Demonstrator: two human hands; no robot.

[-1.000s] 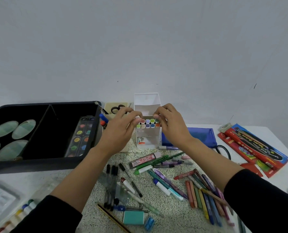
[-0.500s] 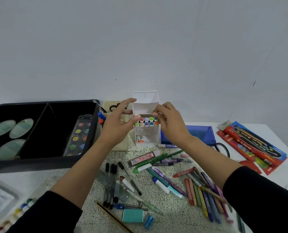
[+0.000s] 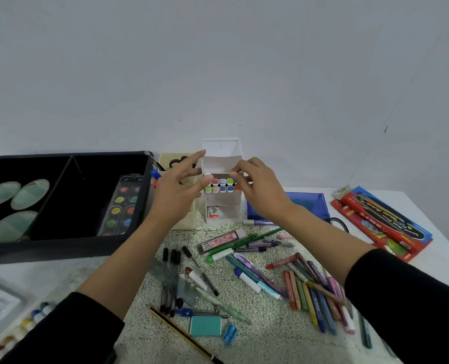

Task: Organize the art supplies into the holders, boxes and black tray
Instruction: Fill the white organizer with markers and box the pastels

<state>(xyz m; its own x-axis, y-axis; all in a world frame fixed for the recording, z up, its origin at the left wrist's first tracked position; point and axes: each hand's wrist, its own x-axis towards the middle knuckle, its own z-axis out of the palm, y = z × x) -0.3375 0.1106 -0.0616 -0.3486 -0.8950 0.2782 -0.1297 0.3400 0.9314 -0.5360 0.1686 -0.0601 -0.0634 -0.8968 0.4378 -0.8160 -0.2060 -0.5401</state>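
Closing the marker box (image 3: 222, 207); your left hand (image 3: 177, 198) spreads its fingers (image 3: 192, 160) at the lid (image 3: 221, 153); your right hand (image 3: 262, 193) pinches the lid; next, fold it down squarely.

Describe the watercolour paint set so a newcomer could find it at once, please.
Find the black tray at the left of the table. The watercolour paint set lies in its right compartment. Its two rows of round coloured pans set it apart from the pale green ovals in the left compartment.
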